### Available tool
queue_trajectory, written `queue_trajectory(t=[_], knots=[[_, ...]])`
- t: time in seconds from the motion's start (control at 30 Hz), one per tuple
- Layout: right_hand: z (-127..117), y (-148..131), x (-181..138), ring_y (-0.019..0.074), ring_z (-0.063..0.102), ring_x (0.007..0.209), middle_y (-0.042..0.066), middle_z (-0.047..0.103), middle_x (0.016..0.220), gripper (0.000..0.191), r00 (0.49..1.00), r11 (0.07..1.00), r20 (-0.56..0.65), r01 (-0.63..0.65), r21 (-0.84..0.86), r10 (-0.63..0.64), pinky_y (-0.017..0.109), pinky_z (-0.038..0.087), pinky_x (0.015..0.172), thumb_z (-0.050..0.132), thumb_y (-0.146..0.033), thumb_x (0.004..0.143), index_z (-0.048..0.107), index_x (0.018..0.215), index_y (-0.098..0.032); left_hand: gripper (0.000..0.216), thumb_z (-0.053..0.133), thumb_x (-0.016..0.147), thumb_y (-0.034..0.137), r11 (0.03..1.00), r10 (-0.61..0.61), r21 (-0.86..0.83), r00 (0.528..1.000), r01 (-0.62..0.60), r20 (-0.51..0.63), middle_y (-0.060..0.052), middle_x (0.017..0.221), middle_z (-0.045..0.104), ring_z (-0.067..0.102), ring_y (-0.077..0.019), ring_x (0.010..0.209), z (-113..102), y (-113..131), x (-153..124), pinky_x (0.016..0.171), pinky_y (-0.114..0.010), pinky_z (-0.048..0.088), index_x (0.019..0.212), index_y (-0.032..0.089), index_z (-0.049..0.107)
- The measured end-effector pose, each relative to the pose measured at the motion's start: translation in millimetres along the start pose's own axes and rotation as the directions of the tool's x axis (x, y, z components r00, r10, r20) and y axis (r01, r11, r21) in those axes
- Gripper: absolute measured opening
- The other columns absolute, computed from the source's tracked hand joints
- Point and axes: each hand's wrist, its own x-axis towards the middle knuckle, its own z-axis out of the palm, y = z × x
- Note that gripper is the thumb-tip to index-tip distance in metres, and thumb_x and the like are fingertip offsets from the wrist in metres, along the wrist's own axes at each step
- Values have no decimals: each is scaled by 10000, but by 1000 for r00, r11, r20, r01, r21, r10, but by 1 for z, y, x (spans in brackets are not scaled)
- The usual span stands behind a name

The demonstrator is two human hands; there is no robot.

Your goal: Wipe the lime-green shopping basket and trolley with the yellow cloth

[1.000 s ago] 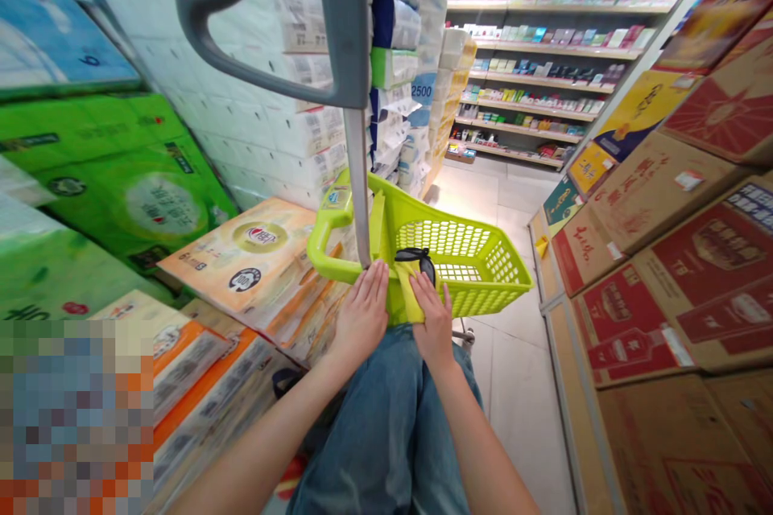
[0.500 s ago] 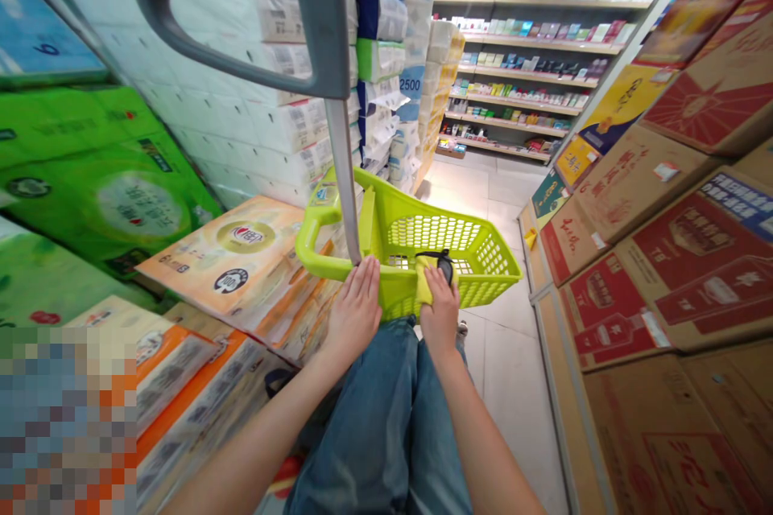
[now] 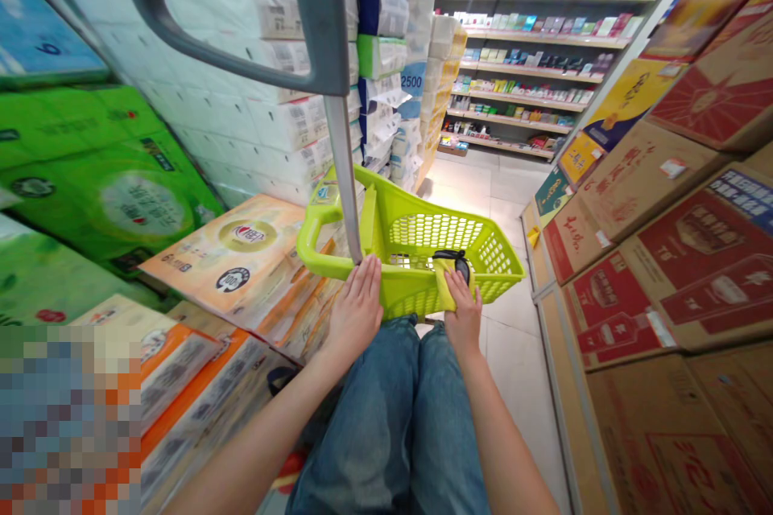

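Note:
A lime-green shopping basket (image 3: 416, 217) with perforated walls and a pull pole (image 3: 342, 169) stands in front of my knees. My left hand (image 3: 357, 302) lies with straight fingers on its near rim, beside the foot of the pole. Farther right on the same rim, my right hand (image 3: 464, 310) presses a yellow cloth (image 3: 444, 278) against the rim and side wall, fingers bent over it. Just beyond those fingers is a black and grey item (image 3: 462, 264), partly hidden; I cannot make out its kind. The pole's grey handle (image 3: 326, 24) rises close to the camera.
Tissue packs (image 3: 271, 56) are stacked at the left, with green cartons (image 3: 121, 193) and an orange tissue box (image 3: 235, 237) nearer. Red and brown cartons (image 3: 664, 257) line the right side. Shelves of small goods (image 3: 525, 56) stand beyond the tiled floor (image 3: 501, 177).
My right hand has slid right along the rim with the yellow cloth, and the black and grey item has shifted with it. My left hand stays in place on the rim.

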Motion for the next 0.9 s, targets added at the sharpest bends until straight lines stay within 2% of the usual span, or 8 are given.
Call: queue_trajectory(t=[0.07,0.13,0.27,0.4,0.5,0.63,0.8,0.9], knots=[[-2,15,-1,210,400,1420,7,522,1468,841,998,998,-39,-55,-11,54,562,153,1207,387,-36,630,490,1419,-308,784,464,825,181,1000,1,0,1000,-1,0,-163,1597,277,189,-240,1509,0,0,0,1241,-411,193,1534,6,177],[2,14,0,225,390,1425,17,524,1465,826,990,994,-86,-112,14,113,596,139,1202,388,-42,642,491,1420,-299,786,468,822,184,1000,1,3,1000,-1,0,-164,1598,275,184,-241,1510,-1,1,0,1242,-411,191,1531,2,183],[24,-35,2,256,349,1447,72,516,1468,793,977,977,-131,-151,148,171,608,137,1203,390,-45,647,508,1413,-213,784,470,818,179,1000,-8,10,1000,8,0,-166,1598,275,178,-244,1511,-1,1,0,1243,-414,188,1528,-2,192],[36,-103,1,206,329,1460,50,502,1482,796,998,967,-37,62,245,-55,507,169,1232,385,-27,655,489,1426,-197,723,456,842,175,1000,12,17,1000,-12,0,-173,1591,287,182,-249,1510,-1,-1,-1,1239,-412,200,1510,-9,247],[31,-122,1,181,344,1452,37,489,1494,766,985,957,10,165,239,-172,463,178,1236,386,-27,697,475,1436,-211,684,446,865,188,1000,23,21,1000,-23,1,-177,1585,301,183,-255,1509,-1,-2,-1,1235,-412,212,1499,-7,278],[20,-88,3,161,385,1429,33,480,1502,772,976,968,48,203,150,-212,451,151,1238,372,-16,704,468,1439,-231,730,463,842,176,1000,7,24,1000,-7,12,-170,1593,285,183,-246,1510,-1,-1,0,1240,-406,198,1512,-9,241],[7,-13,0,185,357,1446,29,483,1500,831,999,998,8,44,50,-44,499,184,1215,369,-24,639,472,1434,-243,775,482,822,187,999,-9,37,1000,8,22,-157,1603,264,173,-240,1513,0,1,1,1245,-404,176,1522,-6,211],[2,9,-1,204,363,1443,21,500,1486,830,998,999,-34,-46,18,46,549,152,1210,373,-37,632,482,1424,-263,776,482,820,191,999,-12,46,1000,11,22,-150,1604,264,172,-237,1513,0,1,1,1247,-397,166,1522,-5,216]])
